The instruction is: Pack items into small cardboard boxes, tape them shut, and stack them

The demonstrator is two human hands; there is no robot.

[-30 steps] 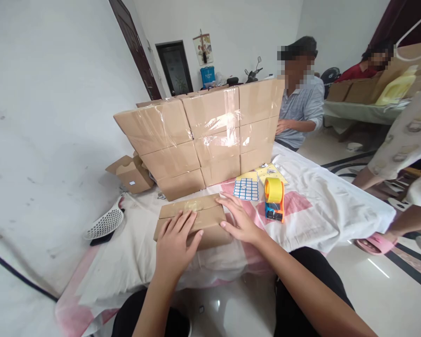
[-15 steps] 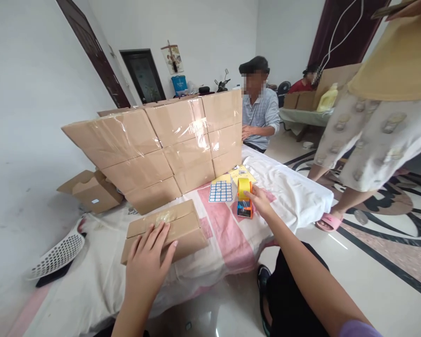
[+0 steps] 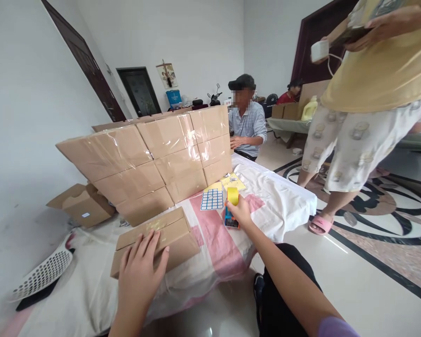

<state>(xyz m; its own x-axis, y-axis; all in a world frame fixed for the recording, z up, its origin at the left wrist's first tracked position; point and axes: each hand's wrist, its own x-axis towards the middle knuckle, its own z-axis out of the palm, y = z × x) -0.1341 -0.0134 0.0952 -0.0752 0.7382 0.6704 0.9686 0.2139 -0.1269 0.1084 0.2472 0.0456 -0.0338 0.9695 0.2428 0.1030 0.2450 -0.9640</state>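
Observation:
My left hand lies with spread fingers on top of a closed cardboard box, which has shiny tape along its top seam. Around a tape dispenser, my right hand is closed. The dispenser has a yellow roll and an orange and blue frame, and it is at the cloth-covered table to the right of the box. Just left of it lies a sheet of blue-bordered labels. A yellow sheet with small bits on it is behind.
Stacked taped boxes form a wall behind. An open carton and a white perforated chair back are on the left. One person sits beyond the stack; another stands at right holding a dark object.
My right hand has closed further round the tape dispenser. My left hand stays on the box. The view has shifted, and the standing person's hands now show.

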